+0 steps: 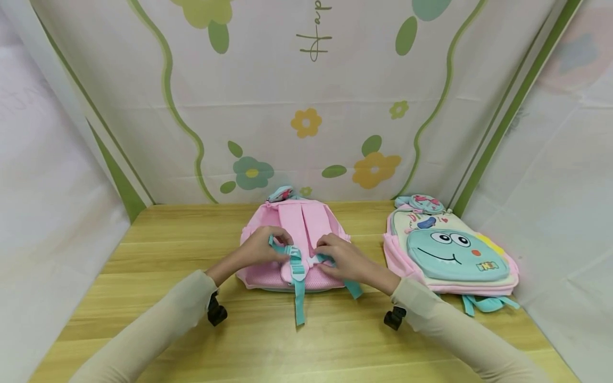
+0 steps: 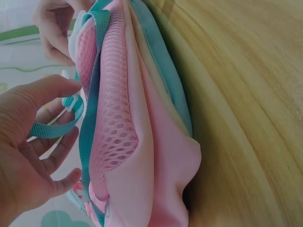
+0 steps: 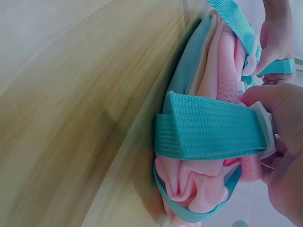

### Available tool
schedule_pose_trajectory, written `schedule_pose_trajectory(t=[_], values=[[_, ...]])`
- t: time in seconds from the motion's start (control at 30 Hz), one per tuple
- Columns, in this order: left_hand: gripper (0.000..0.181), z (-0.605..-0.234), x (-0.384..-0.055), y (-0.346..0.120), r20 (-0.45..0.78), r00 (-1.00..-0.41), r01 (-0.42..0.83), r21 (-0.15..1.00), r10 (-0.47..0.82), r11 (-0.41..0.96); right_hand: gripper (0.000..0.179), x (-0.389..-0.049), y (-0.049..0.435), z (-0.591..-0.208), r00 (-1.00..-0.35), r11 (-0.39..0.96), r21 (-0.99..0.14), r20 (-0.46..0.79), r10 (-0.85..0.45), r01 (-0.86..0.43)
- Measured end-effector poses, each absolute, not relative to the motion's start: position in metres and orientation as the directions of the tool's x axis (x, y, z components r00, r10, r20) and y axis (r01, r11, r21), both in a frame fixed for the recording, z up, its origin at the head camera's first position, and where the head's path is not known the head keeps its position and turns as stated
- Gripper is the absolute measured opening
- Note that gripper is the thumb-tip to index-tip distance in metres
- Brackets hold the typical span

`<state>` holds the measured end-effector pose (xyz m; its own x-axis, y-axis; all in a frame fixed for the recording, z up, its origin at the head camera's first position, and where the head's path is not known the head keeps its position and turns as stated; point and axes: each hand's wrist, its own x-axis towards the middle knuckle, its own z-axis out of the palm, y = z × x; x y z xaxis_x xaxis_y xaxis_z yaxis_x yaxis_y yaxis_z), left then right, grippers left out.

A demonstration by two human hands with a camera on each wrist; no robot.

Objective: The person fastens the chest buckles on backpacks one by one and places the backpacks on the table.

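A pink backpack [image 1: 268,274] lies on the table with its padded shoulder straps facing up. My left hand [image 1: 264,246] holds a teal strap with a light-coloured buckle [image 1: 292,250] over the left shoulder strap; in the left wrist view, the teal strap [image 2: 56,131] loops through the fingers of that hand [image 2: 28,142]. My right hand [image 1: 342,256] pinches a white buckle at the lower end of the other shoulder strap. From that buckle [image 3: 266,130], wide teal webbing [image 3: 213,125] runs down the bag's side in the right wrist view. My right fingertips are partly hidden.
A second backpack [image 1: 457,255], with a teal face pocket, lies at the right of the wooden table [image 1: 191,340]. Its teal straps [image 1: 490,304] hang toward the front. A flowered cloth wall [image 1: 268,101] stands behind; white cloth [image 1: 52,186] borders the sides.
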<state>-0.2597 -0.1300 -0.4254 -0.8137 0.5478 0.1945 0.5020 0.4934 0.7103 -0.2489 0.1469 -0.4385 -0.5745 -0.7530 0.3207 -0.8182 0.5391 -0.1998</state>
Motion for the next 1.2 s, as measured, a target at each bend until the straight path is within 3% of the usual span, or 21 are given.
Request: schedule_pose_trajectory(t=[0.33,0.73,1.2], values=[[0.022,-0.427,-0.267,-0.128,0.199,-0.814,0.489,0.743,0.546,0.458,0.017,-0.248,0.144,-0.434,-0.640,0.583,-0.266,0.289,-0.712,-0.768],[0.022,-0.428,-0.270,-0.125,0.235,-0.836,0.466,0.782,0.496,0.415,0.021,-0.248,0.146,-0.428,-0.702,0.579,-0.403,0.325,-0.634,-0.709],[0.021,-0.428,-0.272,-0.121,0.321,-0.808,0.510,0.800,0.493,0.315,0.023,-0.248,0.147,-0.422,-0.698,0.596,-0.367,0.426,-0.575,-0.715]])
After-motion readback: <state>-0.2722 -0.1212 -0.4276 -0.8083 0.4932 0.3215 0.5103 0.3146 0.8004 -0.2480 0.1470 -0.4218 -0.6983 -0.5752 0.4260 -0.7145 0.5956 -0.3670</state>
